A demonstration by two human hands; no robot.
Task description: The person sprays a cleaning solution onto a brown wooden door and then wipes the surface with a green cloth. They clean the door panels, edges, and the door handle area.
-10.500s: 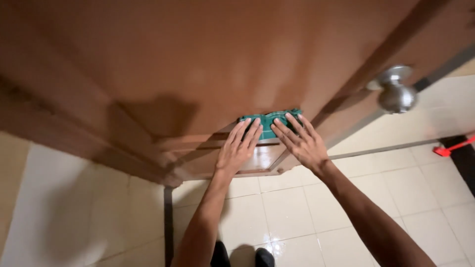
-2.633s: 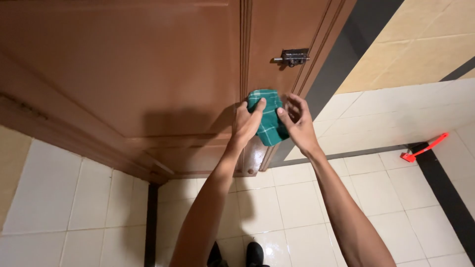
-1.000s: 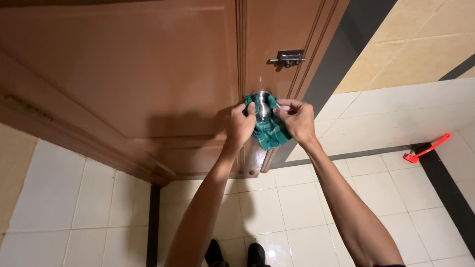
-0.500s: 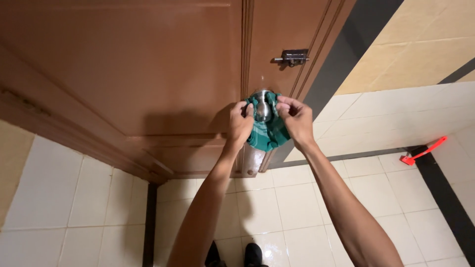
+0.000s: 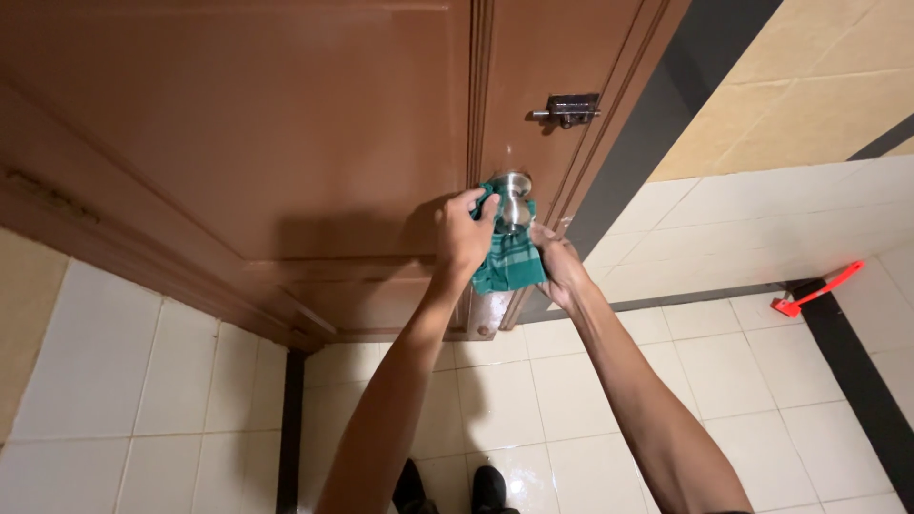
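Gripping a green cloth (image 5: 509, 265) looped behind the metal knob (image 5: 514, 198) of a brown door (image 5: 286, 143): left hand (image 5: 464, 233) pinches the upper end, right hand (image 5: 562, 269) closes on the lower end.

We see no packages, labels, signs or screens anywhere in this view.
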